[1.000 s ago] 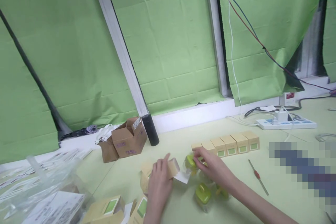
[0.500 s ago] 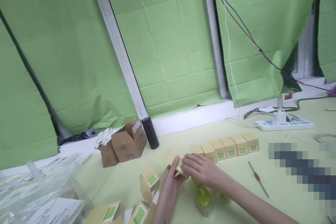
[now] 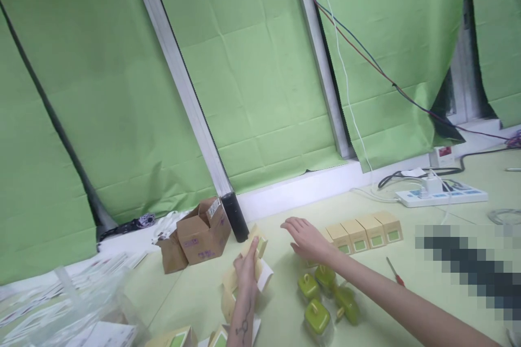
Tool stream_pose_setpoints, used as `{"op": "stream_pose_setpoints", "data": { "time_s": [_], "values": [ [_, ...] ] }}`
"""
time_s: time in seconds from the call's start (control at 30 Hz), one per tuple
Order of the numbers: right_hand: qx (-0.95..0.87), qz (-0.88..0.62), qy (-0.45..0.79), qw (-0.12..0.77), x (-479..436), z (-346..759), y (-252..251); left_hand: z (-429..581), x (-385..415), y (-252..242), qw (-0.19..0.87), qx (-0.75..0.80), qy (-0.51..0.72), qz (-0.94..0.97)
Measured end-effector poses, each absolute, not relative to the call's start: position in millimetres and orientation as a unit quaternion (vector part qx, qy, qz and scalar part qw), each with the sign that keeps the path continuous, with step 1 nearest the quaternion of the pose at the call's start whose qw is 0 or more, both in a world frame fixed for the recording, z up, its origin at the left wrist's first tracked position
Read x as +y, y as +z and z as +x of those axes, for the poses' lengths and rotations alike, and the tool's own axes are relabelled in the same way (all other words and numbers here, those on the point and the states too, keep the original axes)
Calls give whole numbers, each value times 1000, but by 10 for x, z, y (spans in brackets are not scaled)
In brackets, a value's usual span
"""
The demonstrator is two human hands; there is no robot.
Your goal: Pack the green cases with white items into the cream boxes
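My left hand (image 3: 246, 272) grips a small tan carton with a green label (image 3: 256, 245), raised off the table with its white flap hanging open. My right hand (image 3: 306, 239) lies over the left end of a row of small tan cartons (image 3: 364, 232), fingers stretched flat, nothing seen in them. Several green-capped items in clear wrap (image 3: 325, 299) sit on the table just below my right forearm. More tan cartons (image 3: 229, 288) lie near my left wrist.
An open brown cardboard box (image 3: 203, 234) and a black cylinder (image 3: 236, 216) stand at the back by the green curtain. A white power strip (image 3: 442, 195) with cables lies at right. A red-handled tool (image 3: 394, 272) lies beside my right arm. Clear plastic bags (image 3: 73, 303) fill the left.
My hands have come apart. The left one lifted its carton up and left; the right one moved off it toward the row of cartons and opened flat.
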State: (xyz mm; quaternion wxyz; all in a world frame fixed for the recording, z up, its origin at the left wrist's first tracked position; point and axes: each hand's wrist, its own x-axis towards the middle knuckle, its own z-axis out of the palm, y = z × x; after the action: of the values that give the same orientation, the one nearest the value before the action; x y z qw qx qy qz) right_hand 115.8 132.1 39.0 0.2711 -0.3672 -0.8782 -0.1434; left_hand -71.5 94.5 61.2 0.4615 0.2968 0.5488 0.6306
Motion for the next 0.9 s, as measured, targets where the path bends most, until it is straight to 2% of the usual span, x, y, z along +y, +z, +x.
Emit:
{"op": "stream_pose_setpoints", "data": {
  "time_s": [0.17,0.27,0.37,0.47,0.57,0.7,0.9],
  "values": [
    [-868,-453,-53,194,1498,1338,349,-857,1003,701,183,688,580,395],
    [-868,-454,-30,199,1471,1379,395,-787,981,711,100,676,556,472],
    [-860,-446,-20,248,1336,1362,488,-628,927,628,91,604,453,649],
    [-852,-431,-6,296,1141,1308,582,-466,839,542,130,510,344,778],
    [-848,-417,-2,326,934,1244,663,-388,729,533,145,518,360,762],
    [-860,-375,-17,345,739,1227,778,-419,600,525,93,550,389,733],
    [-902,-307,-24,303,741,1254,785,-443,516,394,100,515,382,761]
  ]
}}
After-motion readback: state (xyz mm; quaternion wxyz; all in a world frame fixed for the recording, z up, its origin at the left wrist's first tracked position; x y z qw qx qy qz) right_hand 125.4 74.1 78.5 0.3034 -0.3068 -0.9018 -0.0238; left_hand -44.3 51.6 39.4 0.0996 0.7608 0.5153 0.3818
